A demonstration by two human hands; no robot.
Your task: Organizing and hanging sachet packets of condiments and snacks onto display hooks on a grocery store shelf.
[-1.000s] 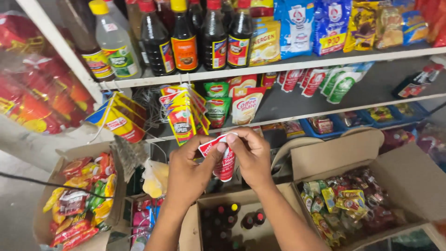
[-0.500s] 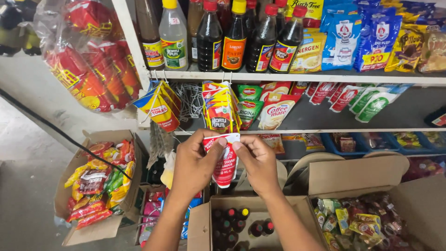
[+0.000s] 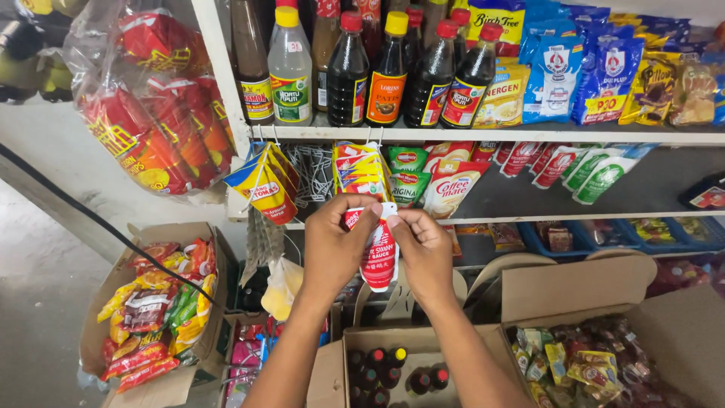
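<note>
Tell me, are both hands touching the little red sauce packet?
Touching. The head view shows the left hand and right hand pinching the top of the red sauce packet between their fingertips, with no gap.

We see the left hand (image 3: 336, 245) and the right hand (image 3: 424, 249) pinching the top of a red sauce sachet (image 3: 379, 253), which hangs down between them (its lower end free). Just behind it hang more sachets (image 3: 361, 170) from the shelf (image 3: 483, 134), under a row of dark bottles (image 3: 393, 68). Below the wrists an open cardboard box (image 3: 423, 351) holds small bottles.
</note>
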